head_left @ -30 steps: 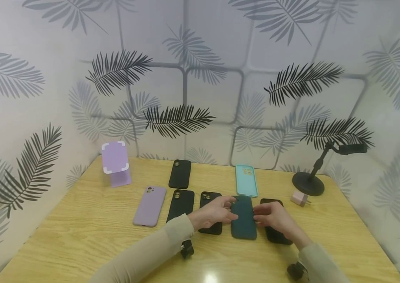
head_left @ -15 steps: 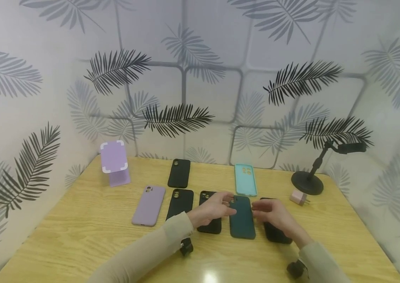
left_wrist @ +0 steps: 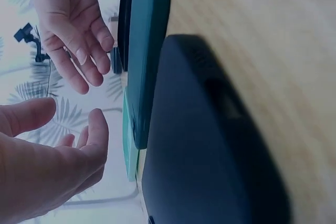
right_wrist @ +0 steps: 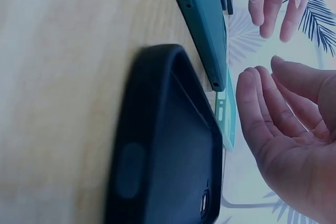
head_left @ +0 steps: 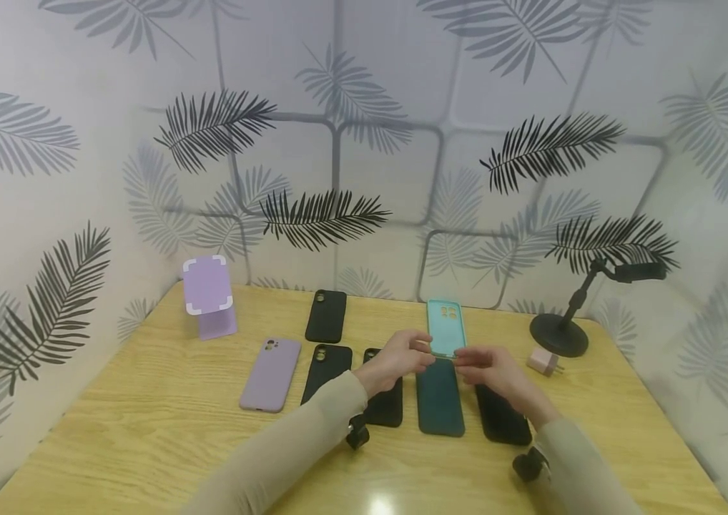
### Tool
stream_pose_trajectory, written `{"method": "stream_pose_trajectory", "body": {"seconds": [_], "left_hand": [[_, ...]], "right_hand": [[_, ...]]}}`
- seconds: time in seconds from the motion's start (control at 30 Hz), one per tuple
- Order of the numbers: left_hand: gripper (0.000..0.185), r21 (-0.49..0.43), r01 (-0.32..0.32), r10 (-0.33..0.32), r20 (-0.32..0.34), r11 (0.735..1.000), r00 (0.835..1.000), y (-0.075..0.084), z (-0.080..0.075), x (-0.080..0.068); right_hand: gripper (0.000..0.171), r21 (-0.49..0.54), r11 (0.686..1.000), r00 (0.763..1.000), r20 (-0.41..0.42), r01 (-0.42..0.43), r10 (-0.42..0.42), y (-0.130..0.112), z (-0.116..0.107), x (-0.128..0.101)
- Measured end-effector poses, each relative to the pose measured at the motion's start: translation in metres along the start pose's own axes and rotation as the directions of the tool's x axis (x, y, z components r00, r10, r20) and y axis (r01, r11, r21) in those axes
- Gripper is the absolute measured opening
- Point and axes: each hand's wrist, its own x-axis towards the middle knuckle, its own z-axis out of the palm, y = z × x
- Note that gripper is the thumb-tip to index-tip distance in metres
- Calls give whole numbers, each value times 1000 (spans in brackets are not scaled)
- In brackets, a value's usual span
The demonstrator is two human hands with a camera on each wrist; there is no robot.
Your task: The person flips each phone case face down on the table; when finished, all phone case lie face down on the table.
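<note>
Both hands open, empty: left hand [head_left: 402, 357] and right hand [head_left: 489, 368] hover at near end of teal case [head_left: 446, 327]. Not yet gripped; dark green case [head_left: 440, 397] lies flat on worktop [head_left: 145, 429].

On the table [head_left: 145, 429], 4 phone cases lie side by side in a near row, with a 5th case [head_left: 504, 418] at its right end. Behind that row lie 2 more: one case [head_left: 326, 315] toward the left, another [head_left: 446, 327] toward the right. Both hands, the left hand [head_left: 402, 355] and the right hand [head_left: 489, 366], hover just at that right rear case's near end. A stand [head_left: 209, 295] sits at the far left corner, a holder [head_left: 560, 332] far right, a small plug [head_left: 543, 361] just before it.
</note>
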Motion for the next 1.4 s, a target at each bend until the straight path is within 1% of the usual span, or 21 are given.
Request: {"method": "stream_pose_trajectory", "body": {"seconds": [0.1, 0.27, 0.5, 0.63, 0.8, 0.93, 1.0, 1.13, 1.23, 1.4], "left_hand": [[43, -33, -13, 12, -27, 999, 1000, 2, 0, 8], [40, -76, -12, 6, -70, 997, 997, 3, -1, 22], [36, -78, -8, 1, -98, 997, 995, 0, 0, 35], [36, -70, 21, -29, -114, 997, 993, -1, 1, 41], [42, -53, 78, -85, -144, 996, 986, -4, 3, 45], [45, -30, 105, -109, -164, 994, 980, -6, 5, 48], [46, -19, 109, -111, -165, 994, 980, -7, 5, 50], [47, -6, 99, -99, -152, 995, 983, -7, 7, 53], [49, -16, 83, -85, -161, 996, 983, -6, 8, 54], [52, -110, 64, -87, -216, 992, 973, -6, 10, 54]], "right_hand": [[40, -37, 999, 1000, -19, 20, -21, -1, -3, 7], [39, -107, 993, 998, -36, 54, -59, -3, -9, 16], [40, -129, 991, 999, -25, 25, -28, 5, -20, 26], [41, -148, 989, 999, -30, 10, -14, 9, -26, 30], [42, -163, 987, 1000, -13, -10, 8, 10, -29, 32], [43, -164, 986, 1000, -2, -22, 22, 11, -29, 33], [43, -163, 986, 1000, 1, -27, 27, 12, -30, 34], [43, -161, 987, 1000, 11, -26, 28, 14, -32, 36], [43, -173, 985, 1000, 18, -12, 15, 16, -34, 38], [44, -199, 980, 1000, 31, 8, -2, 17, -35, 41]]}}
